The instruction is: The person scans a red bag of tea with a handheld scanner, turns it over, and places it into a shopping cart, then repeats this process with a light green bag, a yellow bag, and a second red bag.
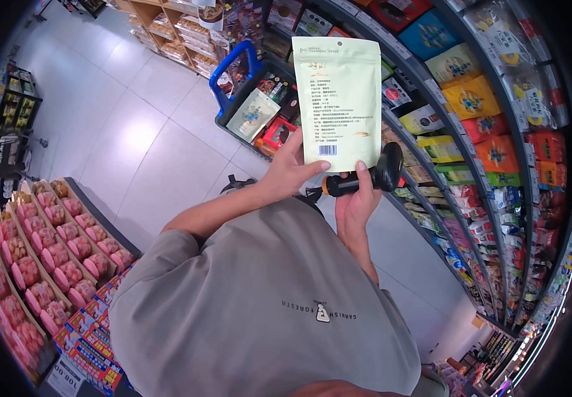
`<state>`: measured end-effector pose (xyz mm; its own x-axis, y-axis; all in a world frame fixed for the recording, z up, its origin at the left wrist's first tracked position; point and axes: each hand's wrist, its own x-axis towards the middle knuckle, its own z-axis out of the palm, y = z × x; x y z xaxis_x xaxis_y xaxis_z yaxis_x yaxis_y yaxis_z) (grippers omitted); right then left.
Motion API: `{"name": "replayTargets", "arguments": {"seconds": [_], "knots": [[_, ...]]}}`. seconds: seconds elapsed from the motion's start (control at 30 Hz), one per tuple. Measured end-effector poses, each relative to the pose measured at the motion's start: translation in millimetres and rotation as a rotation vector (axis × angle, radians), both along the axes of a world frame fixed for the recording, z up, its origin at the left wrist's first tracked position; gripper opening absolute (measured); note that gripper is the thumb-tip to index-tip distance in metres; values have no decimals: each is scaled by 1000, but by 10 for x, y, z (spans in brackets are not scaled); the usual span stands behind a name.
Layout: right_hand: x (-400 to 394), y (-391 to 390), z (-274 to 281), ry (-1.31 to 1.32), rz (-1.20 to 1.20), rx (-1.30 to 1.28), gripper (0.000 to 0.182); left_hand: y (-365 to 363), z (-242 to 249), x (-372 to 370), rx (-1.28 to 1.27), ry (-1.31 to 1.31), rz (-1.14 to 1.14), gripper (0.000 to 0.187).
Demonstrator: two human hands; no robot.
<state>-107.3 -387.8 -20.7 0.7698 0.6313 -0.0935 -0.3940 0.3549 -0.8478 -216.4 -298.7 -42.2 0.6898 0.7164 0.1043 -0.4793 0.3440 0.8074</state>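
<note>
**Store aisle, tiled floor (147,132): pouch pinched low, scanner crowding the right side**

Head view: stocked shelves (425,78) curve down your right side, basket (236,137) with goods in it just beyond your left grip (289,173). The pale green pouch (336,106) is upright in front of you, barcode panel facing you. Left grip is closed on its lower left edge, thumb on the front. Right grip (355,210) is wrapped on the black handheld scanner (386,167), one digit against the pouch's bottom edge.

Risks, my read:
- All support is at the bottom. Loosen the left and the top-heavy pouch could tip or slide out.
- The right is doing two jobs. Shift it for the pouch and the scanner may roll or drop; its head could also knock the shelf goods.
- Soft film: squeeze hard and it could crease across the barcode.
- Left thumb is close to the barcode; creep right and you'd cover it.
</note>
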Motion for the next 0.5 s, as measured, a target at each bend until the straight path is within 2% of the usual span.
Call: {"name": "replayTargets", "arguments": {"seconds": [0.27,0.33,0.37,0.43,0.5], "knots": [[204,-98,4,-50,-33,-26,31,-74,-54,270,39,-41,28,76],[290,-134,2,-52,-57,-41,31,-98,-30,380,34,-70,65,88],[341,-160,-25,-98,-59,-37,33,-117,-31,437,37,-74,69,88],[401,-162,2,-144,-59,-28,36,-159,-57,547,2,-75,124,103],[390,-137,62,-203,-193,-64,43,-178,-57,598,0,-37,117,104]]}}
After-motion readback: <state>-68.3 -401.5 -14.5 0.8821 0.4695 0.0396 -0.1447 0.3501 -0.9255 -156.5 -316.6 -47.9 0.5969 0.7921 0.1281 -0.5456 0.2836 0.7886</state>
